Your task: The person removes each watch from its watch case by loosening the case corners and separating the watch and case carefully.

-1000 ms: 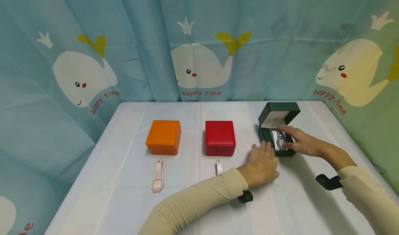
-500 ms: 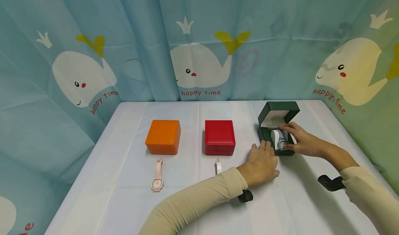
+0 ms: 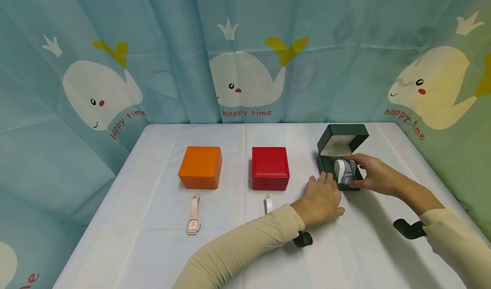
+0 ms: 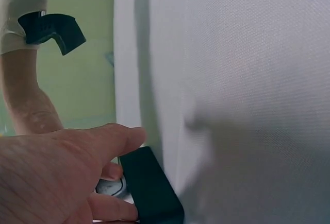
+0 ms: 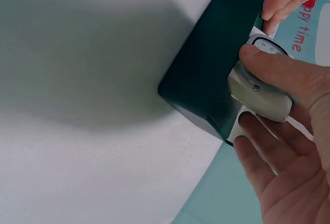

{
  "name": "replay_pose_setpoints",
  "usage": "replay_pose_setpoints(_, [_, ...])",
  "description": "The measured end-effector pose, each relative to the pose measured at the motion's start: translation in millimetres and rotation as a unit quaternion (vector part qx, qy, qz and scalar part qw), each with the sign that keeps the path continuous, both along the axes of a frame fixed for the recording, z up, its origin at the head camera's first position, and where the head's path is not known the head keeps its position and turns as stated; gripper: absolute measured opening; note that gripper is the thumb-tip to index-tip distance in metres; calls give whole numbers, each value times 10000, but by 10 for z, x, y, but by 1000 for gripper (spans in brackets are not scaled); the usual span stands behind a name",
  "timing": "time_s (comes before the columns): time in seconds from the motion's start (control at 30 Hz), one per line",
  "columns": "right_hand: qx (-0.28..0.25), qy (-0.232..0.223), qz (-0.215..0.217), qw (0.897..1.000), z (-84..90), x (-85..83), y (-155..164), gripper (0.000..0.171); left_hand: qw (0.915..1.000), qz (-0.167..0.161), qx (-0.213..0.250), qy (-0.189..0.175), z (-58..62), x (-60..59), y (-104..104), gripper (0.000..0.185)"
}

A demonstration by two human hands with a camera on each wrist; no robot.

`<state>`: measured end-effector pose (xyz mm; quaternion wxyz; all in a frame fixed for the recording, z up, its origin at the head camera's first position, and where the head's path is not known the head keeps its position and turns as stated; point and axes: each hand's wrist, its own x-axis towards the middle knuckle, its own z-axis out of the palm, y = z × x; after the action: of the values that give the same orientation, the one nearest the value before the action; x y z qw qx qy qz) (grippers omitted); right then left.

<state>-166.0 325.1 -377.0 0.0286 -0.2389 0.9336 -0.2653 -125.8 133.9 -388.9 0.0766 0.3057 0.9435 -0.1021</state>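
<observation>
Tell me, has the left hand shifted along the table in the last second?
No. The left hand rests in the same spot, fingertips against the green box, right of the red box.

White-clothed table (image 3: 238, 238) — orange box (image 3: 200, 167), red box (image 3: 270, 168), open green box (image 3: 341, 154) far right; pink watch (image 3: 193, 216) nearer, left.

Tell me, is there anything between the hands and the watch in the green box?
Nothing visible is in the way. The right hand already grips the watch on its white cushion inside the open green box. The left hand rests on the table, fingertips against the box's front corner.
</observation>
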Motion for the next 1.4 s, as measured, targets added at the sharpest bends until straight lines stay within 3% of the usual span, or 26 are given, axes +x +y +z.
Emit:
replay_pose_setpoints(0.17, [37, 212, 45, 9998, 5, 11, 13, 73, 10000, -29, 23, 16, -3, -6, 0, 79])
replay_pose_setpoints(0.43, [-142, 1283, 280, 9912, -84, 24, 70, 67, 9999, 7, -10, -132, 4, -10, -2, 79])
replay_pose_setpoints(0.7, [-181, 1388, 235, 9899, -90, 38, 75, 66, 9985, 38, 281, -475, 41, -40, -62, 81])
replay_pose_setpoints(1.1, [-596, 1531, 177, 9862, -109, 70, 81, 66, 9967, -61, 608, -538, 48, -86, -115, 78])
replay_pose_setpoints(1.27, [-938, 1911, 209, 9769, -65, 82, 97, 69, 9942, -79, 788, -729, 58, -120, -151, 72])
replay_pose_setpoints(1.4, [-1206, 1990, 144, 9724, 6, 110, 118, 69, 9891, -83, 1209, -838, 98, -168, -189, 62])
